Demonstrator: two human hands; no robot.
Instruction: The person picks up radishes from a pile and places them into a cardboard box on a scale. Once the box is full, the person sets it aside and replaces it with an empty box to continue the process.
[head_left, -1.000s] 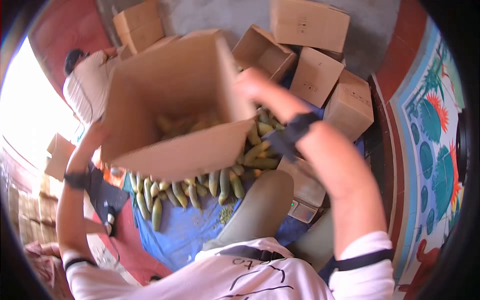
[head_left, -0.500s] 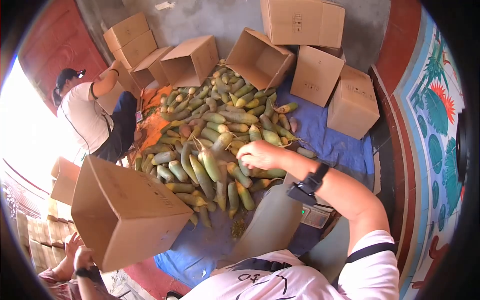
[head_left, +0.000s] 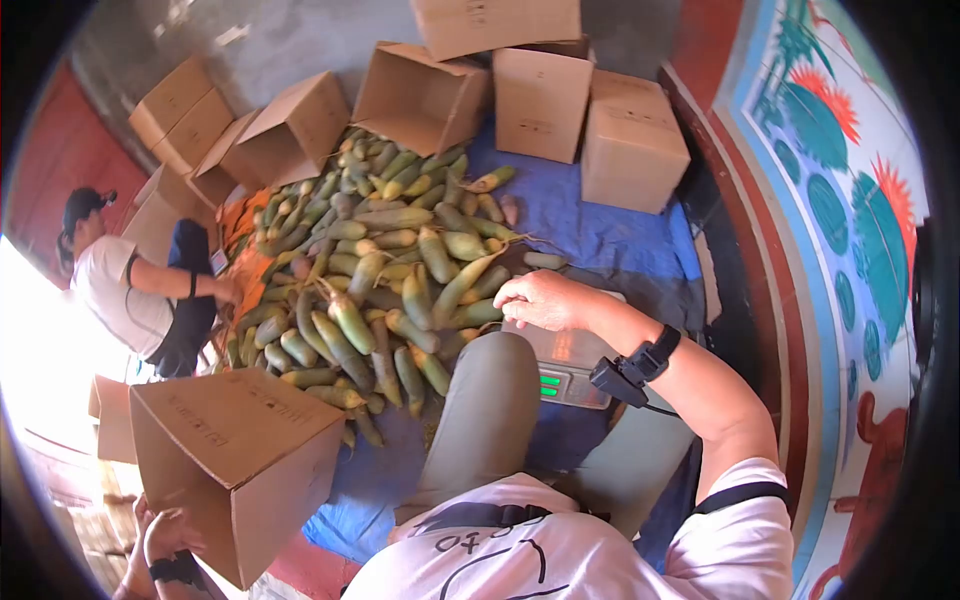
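My right hand (head_left: 545, 300), with a black device strapped on its wrist, is over the far left part of a flat metal scale (head_left: 570, 345). Its fingers curl downward and their undersides are hidden, so whatever they hold, if anything, does not show. Just left of the fingertips lies a green radish (head_left: 477, 314) at the edge of a large heap of green radishes (head_left: 350, 245). The scale's display (head_left: 550, 386) is lit green beside my knee. My left hand is out of view.
Open cardboard boxes (head_left: 420, 95) line the back wall. Closed boxes (head_left: 635, 140) stand at the right on a blue tarp (head_left: 560, 210). A co-worker (head_left: 130, 290) sits at the left. Another person's hands (head_left: 165, 535) are at an open box (head_left: 240, 460), lower left.
My view has swung right, shifting the heap leftward. My right hand has moved from the radishes to over the scale. The seated co-worker's arm has come down from the boxes.
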